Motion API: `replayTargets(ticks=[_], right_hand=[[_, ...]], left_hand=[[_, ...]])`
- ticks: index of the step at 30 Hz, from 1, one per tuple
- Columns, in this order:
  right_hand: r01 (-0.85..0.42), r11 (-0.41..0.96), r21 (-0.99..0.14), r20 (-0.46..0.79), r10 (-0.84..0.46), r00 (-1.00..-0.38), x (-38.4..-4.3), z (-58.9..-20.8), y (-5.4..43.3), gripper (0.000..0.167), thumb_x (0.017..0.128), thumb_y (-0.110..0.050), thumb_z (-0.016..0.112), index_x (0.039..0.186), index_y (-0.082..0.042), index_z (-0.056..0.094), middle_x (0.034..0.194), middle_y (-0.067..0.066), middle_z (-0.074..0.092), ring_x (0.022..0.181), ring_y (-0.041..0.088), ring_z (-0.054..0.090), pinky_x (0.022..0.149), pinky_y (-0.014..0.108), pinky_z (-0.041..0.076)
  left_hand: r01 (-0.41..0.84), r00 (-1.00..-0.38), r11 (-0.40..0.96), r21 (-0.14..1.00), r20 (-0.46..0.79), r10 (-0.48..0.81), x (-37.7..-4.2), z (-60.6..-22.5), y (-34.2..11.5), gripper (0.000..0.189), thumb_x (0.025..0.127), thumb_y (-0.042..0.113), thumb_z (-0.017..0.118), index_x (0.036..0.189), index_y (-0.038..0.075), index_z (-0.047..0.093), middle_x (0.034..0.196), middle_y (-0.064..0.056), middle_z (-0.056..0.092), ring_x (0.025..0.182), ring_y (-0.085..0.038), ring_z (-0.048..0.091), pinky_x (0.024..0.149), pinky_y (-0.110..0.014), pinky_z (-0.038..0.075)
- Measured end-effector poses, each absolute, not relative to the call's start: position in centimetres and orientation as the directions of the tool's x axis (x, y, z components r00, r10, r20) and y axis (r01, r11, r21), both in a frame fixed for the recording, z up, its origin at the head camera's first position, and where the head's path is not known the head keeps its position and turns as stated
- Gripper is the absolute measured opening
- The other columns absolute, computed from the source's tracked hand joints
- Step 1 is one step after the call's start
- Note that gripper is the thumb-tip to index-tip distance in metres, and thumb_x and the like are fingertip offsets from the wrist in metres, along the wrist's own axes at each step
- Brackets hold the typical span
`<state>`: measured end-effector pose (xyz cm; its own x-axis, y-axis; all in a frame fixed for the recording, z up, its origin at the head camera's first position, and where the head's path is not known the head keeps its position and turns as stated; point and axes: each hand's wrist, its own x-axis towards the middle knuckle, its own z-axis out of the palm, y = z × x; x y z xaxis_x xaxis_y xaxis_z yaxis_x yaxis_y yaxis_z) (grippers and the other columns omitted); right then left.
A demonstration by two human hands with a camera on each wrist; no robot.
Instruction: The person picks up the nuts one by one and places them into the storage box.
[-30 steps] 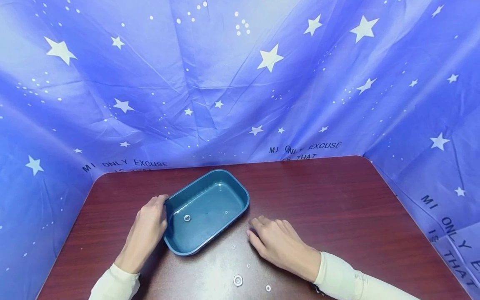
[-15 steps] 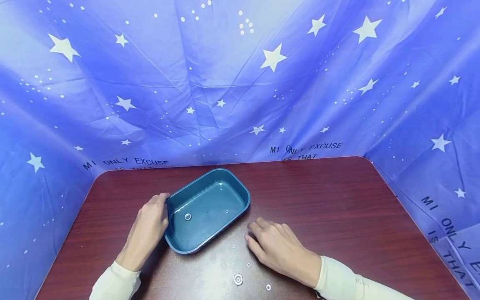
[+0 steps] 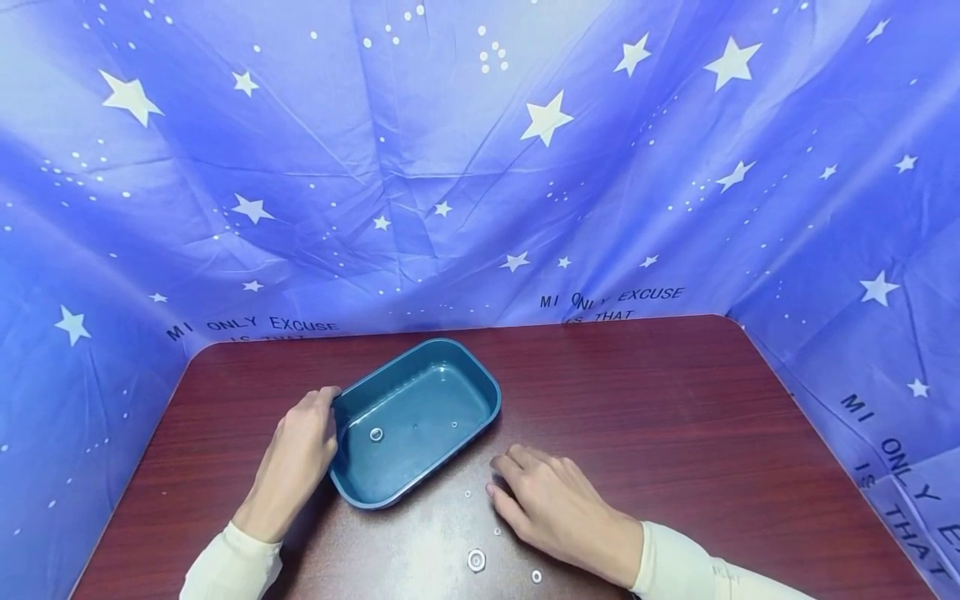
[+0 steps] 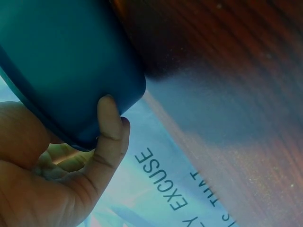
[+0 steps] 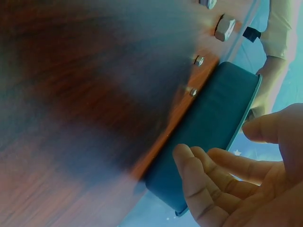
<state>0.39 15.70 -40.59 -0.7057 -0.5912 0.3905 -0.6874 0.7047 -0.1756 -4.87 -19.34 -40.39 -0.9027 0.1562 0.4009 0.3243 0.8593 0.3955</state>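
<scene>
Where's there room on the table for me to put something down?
Biggest bare patch: the right side of the table, bordered by the teal box, right grip and curtain. Smaller one: between the left grip and the table's left edge. Crowded: the near side of the box, beside the right grip, where four metal pieces lie.

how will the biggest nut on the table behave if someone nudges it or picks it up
The biggest nut would probably slide rather than roll, since it lies flat and has flat sides. Its metallic look suggests it is rigid and rather heavy for its size. Its smooth-looking faces might be a little slippery to pinch.
</scene>
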Motion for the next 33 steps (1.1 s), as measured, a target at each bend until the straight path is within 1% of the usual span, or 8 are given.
replayTargets(ticks=[3, 11, 15, 18, 22, 29, 33], right_hand=[[-0.699, 0.695, -0.167, 0.401, -0.6, -0.692, 0.5, -40.6, 15.7, 0.013, 0.098, -0.024, 0.078, 0.101, -0.012, 0.074, 0.086, -0.005, 0.063, 0.072, 0.014, 0.065, 0.053, 0.033, 0.053], [-0.727, 0.668, -0.159, 0.414, -0.624, -0.663, 0.9, -40.6, 15.4, 0.018, 0.096, -0.024, 0.08, 0.106, -0.009, 0.077, 0.092, -0.004, 0.068, 0.078, 0.013, 0.068, 0.061, 0.033, 0.059], [-0.748, 0.646, -0.155, 0.411, -0.646, -0.643, 1.3, -40.7, 15.3, 0.019, 0.094, -0.025, 0.081, 0.105, -0.01, 0.076, 0.091, -0.006, 0.065, 0.076, 0.012, 0.066, 0.061, 0.032, 0.057], [-0.757, 0.636, -0.151, 0.399, -0.662, -0.635, 1.7, -40.8, 15.2, 0.018, 0.093, -0.026, 0.082, 0.103, -0.014, 0.074, 0.09, -0.008, 0.061, 0.073, 0.01, 0.063, 0.059, 0.031, 0.055], [-0.759, 0.632, -0.157, 0.377, -0.672, -0.638, 2.2, -40.7, 15.0, 0.017, 0.093, -0.028, 0.082, 0.102, -0.017, 0.074, 0.092, -0.01, 0.061, 0.075, 0.009, 0.063, 0.061, 0.03, 0.055], [-0.778, 0.616, -0.126, 0.333, -0.712, -0.618, 2.5, -40.7, 14.8, 0.025, 0.094, -0.035, 0.082, 0.107, -0.015, 0.076, 0.1, -0.007, 0.068, 0.086, 0.01, 0.068, 0.073, 0.031, 0.061], [-0.792, 0.6, -0.116, 0.317, -0.733, -0.602, 2.5, -40.7, 14.8, 0.027, 0.096, -0.038, 0.081, 0.108, -0.015, 0.075, 0.103, -0.007, 0.069, 0.091, 0.009, 0.069, 0.075, 0.031, 0.061]], left_hand=[[0.324, -0.902, 0.86, 0.394, 0.402, 0.155, -4.9, -40.4, -19.3, 0.029, 0.095, -0.014, 0.06, 0.123, -0.011, 0.067, 0.104, -0.024, 0.072, 0.093, -0.041, 0.074, 0.084, -0.059, 0.063], [0.312, -0.909, 0.862, 0.399, 0.389, 0.149, -4.7, -40.4, -19.3, 0.031, 0.095, -0.014, 0.06, 0.125, -0.011, 0.067, 0.106, -0.025, 0.072, 0.095, -0.042, 0.074, 0.086, -0.059, 0.063], [0.311, -0.91, 0.861, 0.403, 0.386, 0.148, -4.7, -40.4, -19.4, 0.031, 0.095, -0.014, 0.061, 0.125, -0.01, 0.067, 0.105, -0.025, 0.072, 0.095, -0.041, 0.073, 0.086, -0.059, 0.063], [0.309, -0.911, 0.86, 0.405, 0.386, 0.146, -4.7, -40.4, -19.4, 0.031, 0.095, -0.014, 0.061, 0.125, -0.01, 0.067, 0.105, -0.024, 0.072, 0.094, -0.041, 0.073, 0.086, -0.059, 0.063], [0.304, -0.913, 0.862, 0.406, 0.382, 0.142, -4.7, -40.4, -19.3, 0.031, 0.095, -0.014, 0.061, 0.125, -0.01, 0.067, 0.106, -0.024, 0.072, 0.095, -0.041, 0.073, 0.086, -0.059, 0.063], [0.297, -0.917, 0.865, 0.403, 0.374, 0.141, -4.7, -40.3, -19.3, 0.031, 0.095, -0.013, 0.061, 0.126, -0.01, 0.066, 0.107, -0.025, 0.072, 0.096, -0.042, 0.073, 0.087, -0.06, 0.062], [0.298, -0.917, 0.864, 0.405, 0.374, 0.141, -4.7, -40.3, -19.4, 0.031, 0.096, -0.014, 0.061, 0.126, -0.01, 0.066, 0.107, -0.025, 0.072, 0.096, -0.042, 0.073, 0.087, -0.059, 0.063]])
